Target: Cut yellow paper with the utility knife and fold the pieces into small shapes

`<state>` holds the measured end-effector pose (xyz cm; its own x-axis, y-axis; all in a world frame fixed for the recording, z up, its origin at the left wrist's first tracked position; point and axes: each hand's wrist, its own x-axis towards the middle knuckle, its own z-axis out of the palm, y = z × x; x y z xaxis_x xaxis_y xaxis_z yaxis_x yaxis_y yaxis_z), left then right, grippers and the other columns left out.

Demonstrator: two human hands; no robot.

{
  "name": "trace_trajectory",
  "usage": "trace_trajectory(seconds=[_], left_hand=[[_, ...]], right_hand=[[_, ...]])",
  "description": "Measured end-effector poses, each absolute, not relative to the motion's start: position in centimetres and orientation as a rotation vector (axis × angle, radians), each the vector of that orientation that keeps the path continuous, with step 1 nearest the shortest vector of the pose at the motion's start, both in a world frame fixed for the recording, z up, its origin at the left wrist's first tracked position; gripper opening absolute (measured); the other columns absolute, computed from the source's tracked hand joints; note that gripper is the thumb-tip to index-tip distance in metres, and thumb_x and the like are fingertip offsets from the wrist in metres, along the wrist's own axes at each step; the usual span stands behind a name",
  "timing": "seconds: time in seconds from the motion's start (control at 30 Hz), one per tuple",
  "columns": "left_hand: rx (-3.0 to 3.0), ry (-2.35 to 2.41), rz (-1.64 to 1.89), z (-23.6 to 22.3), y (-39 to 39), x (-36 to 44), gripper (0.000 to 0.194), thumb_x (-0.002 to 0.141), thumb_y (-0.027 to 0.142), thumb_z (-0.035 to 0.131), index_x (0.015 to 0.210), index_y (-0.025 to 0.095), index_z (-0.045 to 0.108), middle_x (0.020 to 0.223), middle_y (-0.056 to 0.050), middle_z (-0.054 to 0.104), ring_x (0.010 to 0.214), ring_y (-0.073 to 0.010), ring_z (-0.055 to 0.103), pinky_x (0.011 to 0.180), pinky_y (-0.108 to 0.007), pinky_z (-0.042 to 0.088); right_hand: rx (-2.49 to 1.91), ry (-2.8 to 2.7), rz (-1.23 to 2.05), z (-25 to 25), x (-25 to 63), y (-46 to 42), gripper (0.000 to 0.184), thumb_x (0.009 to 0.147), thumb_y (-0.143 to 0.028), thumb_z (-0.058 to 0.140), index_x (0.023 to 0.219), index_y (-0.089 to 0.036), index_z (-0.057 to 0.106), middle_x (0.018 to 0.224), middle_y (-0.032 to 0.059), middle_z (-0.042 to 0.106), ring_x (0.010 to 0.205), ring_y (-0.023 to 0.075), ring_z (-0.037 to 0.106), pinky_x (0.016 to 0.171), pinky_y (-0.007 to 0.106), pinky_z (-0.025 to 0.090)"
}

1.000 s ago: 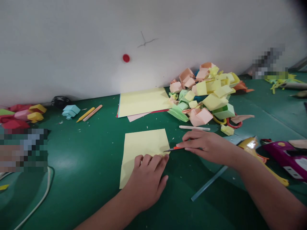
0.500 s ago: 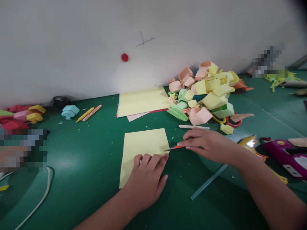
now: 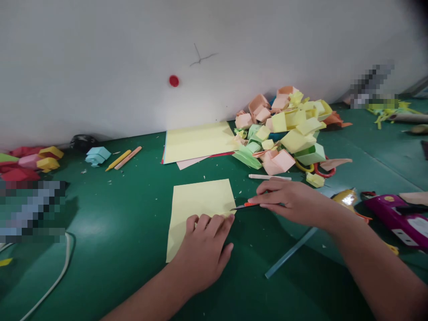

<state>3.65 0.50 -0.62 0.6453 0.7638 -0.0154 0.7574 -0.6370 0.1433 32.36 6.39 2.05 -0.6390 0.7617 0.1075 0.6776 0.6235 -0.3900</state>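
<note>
The left hand [image 3: 204, 249], grasping nothing, presses the paper [image 3: 195, 198], presumably steadying it against the knife [image 3: 245, 206] pinched in the right hand [image 3: 289, 199] at 3 o'clock.

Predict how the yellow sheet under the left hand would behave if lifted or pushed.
The yellow sheet would probably bend if lifted, since it looks paper-thin. Without the left hand on it, it may slide easily, as the green tabletop looks smooth and glossy.
</note>
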Motion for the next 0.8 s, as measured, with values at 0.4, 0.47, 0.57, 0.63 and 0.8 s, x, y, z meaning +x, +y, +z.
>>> trace_trajectory(seconds=[0.4, 0.47, 0.57, 0.63, 0.8], left_hand=[[2.725, 1.260, 0.057, -0.54, 0.53, 3.72, 0.051, 0.103, 0.037, 0.038, 0.151, 0.025, 0.037, 0.128, -0.009, 0.057, 0.102, -0.0272, 0.049, 0.090, -0.049, 0.032], [2.728, 1.260, 0.060, -0.57, 0.54, 3.69, 0.051, 0.102, 0.037, 0.038, 0.151, 0.025, 0.037, 0.128, -0.008, 0.057, 0.102, -0.0272, 0.049, 0.090, -0.049, 0.032], [2.731, 1.259, 0.063, -0.61, 0.58, 3.68, 0.051, 0.102, 0.037, 0.038, 0.152, 0.024, 0.037, 0.127, -0.008, 0.057, 0.102, -0.0275, 0.049, 0.090, -0.049, 0.032], [2.730, 1.258, 0.062, -0.61, 0.60, 3.69, 0.051, 0.102, 0.037, 0.038, 0.152, 0.024, 0.037, 0.127, -0.009, 0.057, 0.102, -0.0277, 0.049, 0.090, -0.049, 0.032], [2.725, 1.257, 0.060, -0.58, 0.57, 3.68, 0.051, 0.102, 0.037, 0.038, 0.151, 0.024, 0.038, 0.126, -0.009, 0.057, 0.102, -0.0278, 0.049, 0.091, -0.049, 0.033]], right_hand=[[-1.180, -2.624, 0.415, 2.07, 32.68, 6.47, 0.033, 0.102, -0.029, 0.047, 0.123, -0.039, 0.071, 0.115, 0.0020, 0.070, 0.115, 0.0251, 0.063, 0.092, 0.038, 0.054], [-1.198, -2.625, 0.412, 2.09, 32.73, 6.45, 0.032, 0.102, -0.030, 0.048, 0.123, -0.040, 0.071, 0.115, 0.0017, 0.069, 0.118, 0.0253, 0.062, 0.091, 0.036, 0.053], [-1.206, -2.619, 0.414, 2.07, 32.87, 6.45, 0.032, 0.102, -0.031, 0.049, 0.123, -0.041, 0.070, 0.115, 0.0012, 0.069, 0.120, 0.0253, 0.061, 0.090, 0.035, 0.053], [-1.204, -2.609, 0.416, 2.01, 32.96, 6.47, 0.031, 0.102, -0.031, 0.049, 0.123, -0.042, 0.070, 0.114, 0.0007, 0.069, 0.121, 0.0252, 0.061, 0.089, 0.034, 0.053], [-1.218, -2.601, 0.422, 1.78, 33.17, 6.51, 0.032, 0.102, -0.032, 0.049, 0.123, -0.045, 0.069, 0.114, -0.0003, 0.068, 0.122, 0.0250, 0.061, 0.089, 0.033, 0.053]])
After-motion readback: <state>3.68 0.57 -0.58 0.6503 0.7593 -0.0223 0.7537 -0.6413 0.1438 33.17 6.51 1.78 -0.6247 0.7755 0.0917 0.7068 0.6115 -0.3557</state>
